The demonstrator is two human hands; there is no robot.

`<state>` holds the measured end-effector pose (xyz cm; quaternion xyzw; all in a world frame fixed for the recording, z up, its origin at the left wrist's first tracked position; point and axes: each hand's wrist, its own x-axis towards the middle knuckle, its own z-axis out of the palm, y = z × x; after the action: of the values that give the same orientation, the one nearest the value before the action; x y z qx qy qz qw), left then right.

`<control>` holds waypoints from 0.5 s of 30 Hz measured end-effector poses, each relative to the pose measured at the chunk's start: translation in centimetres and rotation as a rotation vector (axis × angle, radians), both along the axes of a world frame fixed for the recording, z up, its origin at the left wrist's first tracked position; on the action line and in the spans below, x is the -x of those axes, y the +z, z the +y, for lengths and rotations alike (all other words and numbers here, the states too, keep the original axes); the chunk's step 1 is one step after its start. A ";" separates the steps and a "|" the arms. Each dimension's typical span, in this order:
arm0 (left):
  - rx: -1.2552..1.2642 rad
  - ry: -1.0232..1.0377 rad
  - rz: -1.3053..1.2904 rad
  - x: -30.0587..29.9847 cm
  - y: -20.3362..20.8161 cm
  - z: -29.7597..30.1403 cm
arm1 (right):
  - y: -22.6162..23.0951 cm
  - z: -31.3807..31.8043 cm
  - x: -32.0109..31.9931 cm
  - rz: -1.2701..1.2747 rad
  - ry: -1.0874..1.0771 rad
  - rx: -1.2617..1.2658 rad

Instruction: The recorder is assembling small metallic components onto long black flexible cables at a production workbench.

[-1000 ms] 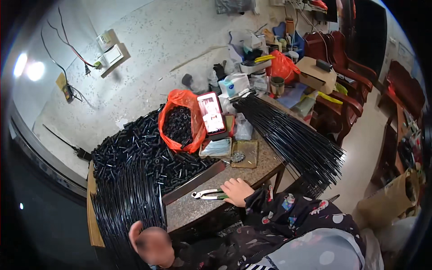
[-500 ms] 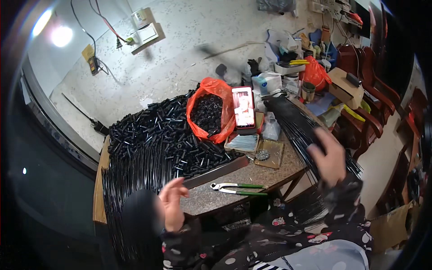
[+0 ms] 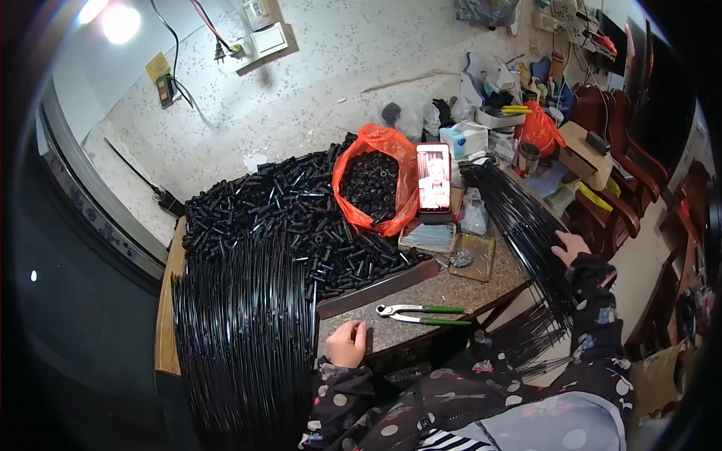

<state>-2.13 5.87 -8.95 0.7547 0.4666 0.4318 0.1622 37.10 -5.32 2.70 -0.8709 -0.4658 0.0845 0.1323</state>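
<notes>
My left hand rests at the front edge of the speckled table, its fingers curled in and the thumb lying alongside. Nothing shows sticking out of it. Left of it, a wide sheaf of thin black rods runs over the table and hangs off the front edge. My right hand lies with fingers spread at the right side of a second sheaf of thin black rods, touching it and not closed round it. Green-handled pincers lie between my hands, nearer the left one.
Behind the left sheaf is a heap of short black tubular parts, held in front by a metal strip. A red bag of small black pieces, a propped phone and a shallow tray stand mid-table. Chairs are at right.
My left hand has come down and right, away from a blurred dark shape, and its fingers have curled in. My right hand, blurred above the right sheaf before, now rests against it.
</notes>
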 end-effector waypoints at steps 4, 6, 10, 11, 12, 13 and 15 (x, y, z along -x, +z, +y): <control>-0.033 0.001 -0.054 0.3 -0.3 -0.3 | 3.8 1.6 4.2 -0.063 0.270 -0.220; -0.011 0.001 -0.058 0.4 -0.2 -0.5 | 4.8 3.7 6.6 -0.016 0.464 -0.387; 0.018 0.014 -0.092 0.3 0.8 -1.3 | 2.3 8.9 9.0 -0.182 0.640 -0.630; 0.023 0.023 -0.083 0.5 0.7 -1.2 | 1.4 10.3 9.8 -0.238 0.646 -0.612; 0.020 0.018 -0.102 0.7 0.5 -1.2 | 0.3 11.5 10.6 -0.331 0.650 -0.590; 0.022 0.031 -0.102 1.1 0.3 -1.3 | -1.2 12.6 11.4 -0.419 0.659 -0.569; 0.042 -0.007 -0.169 0.2 0.7 -1.5 | -2.8 12.9 10.5 -0.533 0.612 -0.549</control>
<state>-2.37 4.37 -8.23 0.7135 0.4576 0.4835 0.2183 26.56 7.59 -0.06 -0.6184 -0.7230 -0.2321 0.2024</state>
